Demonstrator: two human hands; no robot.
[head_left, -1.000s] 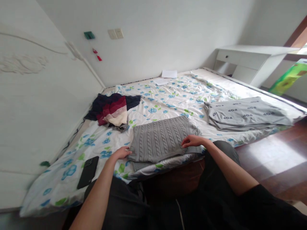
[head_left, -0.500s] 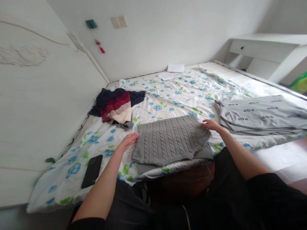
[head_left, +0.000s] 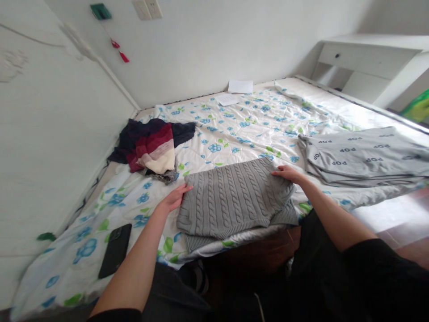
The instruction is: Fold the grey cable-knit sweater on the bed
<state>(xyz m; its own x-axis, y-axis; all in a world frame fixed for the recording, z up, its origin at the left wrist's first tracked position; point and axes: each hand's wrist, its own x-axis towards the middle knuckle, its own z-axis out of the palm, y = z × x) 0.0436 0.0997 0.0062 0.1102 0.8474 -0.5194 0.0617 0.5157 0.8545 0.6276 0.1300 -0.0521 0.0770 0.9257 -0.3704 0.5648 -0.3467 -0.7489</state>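
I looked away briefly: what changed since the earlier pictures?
The right hand slid up to the far right corner of the grey cable-knit sweater; the left hand moved up along its left edge. Neither clearly grips it. The phone and grey POP fabric stayed put.

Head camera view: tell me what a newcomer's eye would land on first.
The grey cable-knit sweater stands out at the near edge of the blue-and-green floral quilt, with the left hand open at its left edge and the right hand on its right side. To the right lies a folded grey garment printed "POP". At the left, a crumpled navy, red and cream garment sits farther up the quilt, and a black smartphone lies nearer.
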